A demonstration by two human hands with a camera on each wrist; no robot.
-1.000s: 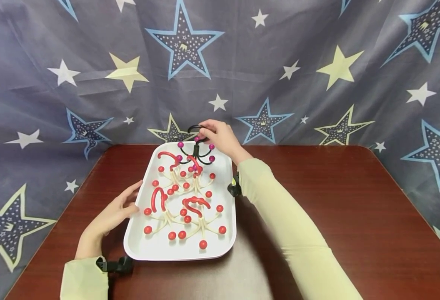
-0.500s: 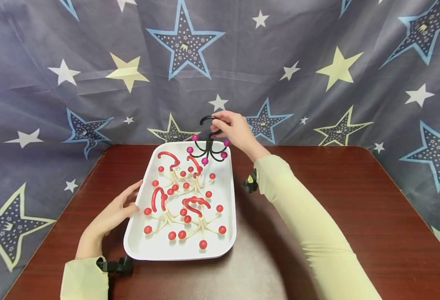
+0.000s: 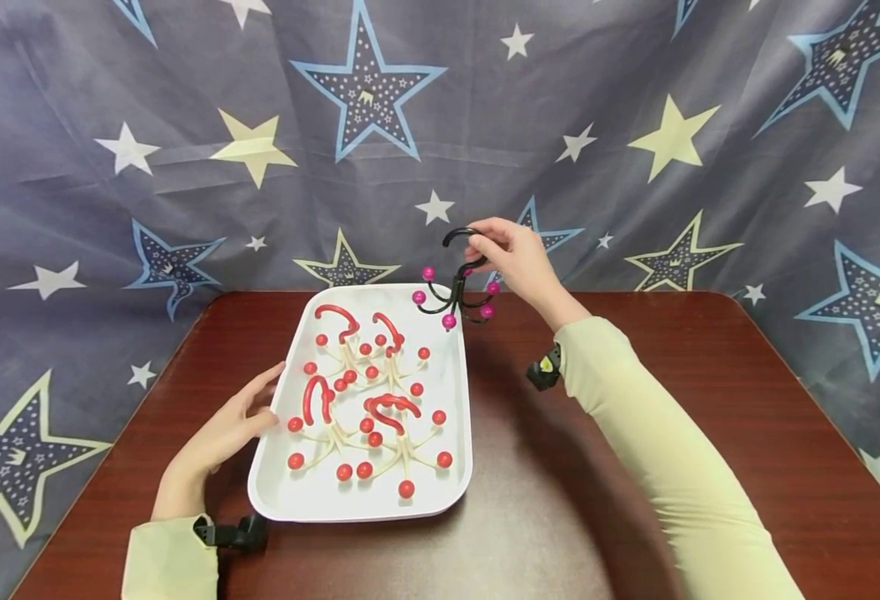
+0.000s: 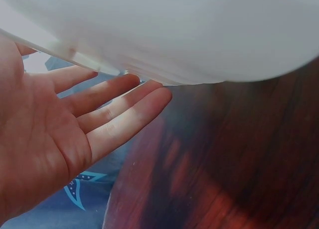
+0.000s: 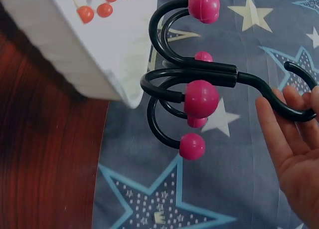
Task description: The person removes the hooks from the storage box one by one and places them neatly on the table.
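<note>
My right hand [image 3: 518, 258] grips the curved top hook of a black multi-hook hanger [image 3: 458, 292] with magenta ball tips. The hanger is held upright in the air by the tray's far right corner. In the right wrist view the hanger's several curved arms [image 5: 160, 95] spread from a central stem, and fingers curl at its hook. My left hand [image 3: 222, 425] is at the left side of a white tray [image 3: 275, 492]. Its fingers [image 4: 124, 121] are extended, with the tips at the tray's edge. Inside the tray stand several cream multi-hook hangers [image 3: 406, 446] with red hooks and red ball tips.
A dark reddish-brown table [image 3: 672, 400] lies under the tray and runs out to the right. Behind it hangs a grey-blue cloth [image 3: 545, 75] printed with stars. Each wrist wears a small black camera, one on the left sleeve [image 3: 173, 558].
The right hand has carried the black hanger to the right, from over the tray's far end to its far right corner. The left hand and the tray have stayed in place.
</note>
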